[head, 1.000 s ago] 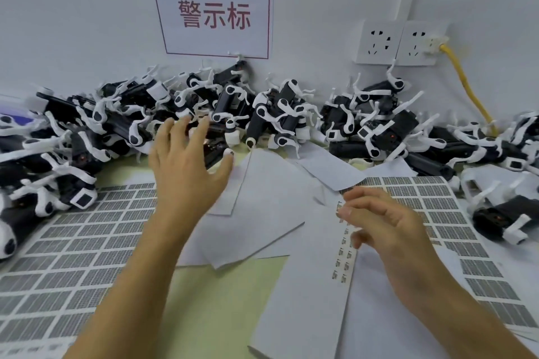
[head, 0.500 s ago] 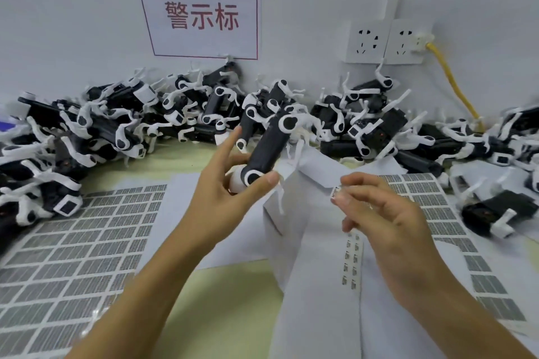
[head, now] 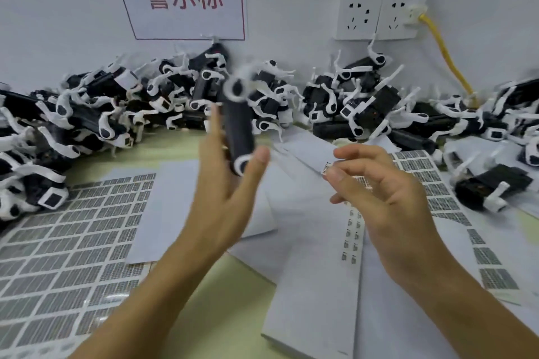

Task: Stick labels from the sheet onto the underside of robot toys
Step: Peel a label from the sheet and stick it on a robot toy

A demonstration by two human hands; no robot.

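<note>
At a pale green workbench (head: 204,315) against a white wall, you are facing a long heap of robot toys (head: 96,116), glossy black bodies tangled with white plastic limbs, running from edge to edge and suggesting most of the job is still waiting; whether any of them are already labelled cannot be told. Flat before you are lying the label sheets (head: 67,245), their grey printed rectangles in tidy grids, along with plain white backing papers (head: 309,285), one carrying a short double row of small labels. Your left hand (head: 221,198) is holding one robot toy (head: 237,128) upright above the bench, thumb and fingers around its smooth, rounded black body, its white joints blurred. Your right hand (head: 388,201) is hovering just beside it, thumb and forefinger pinching a single small label (head: 327,167), thin and papery, not yet touching the toy.
</note>
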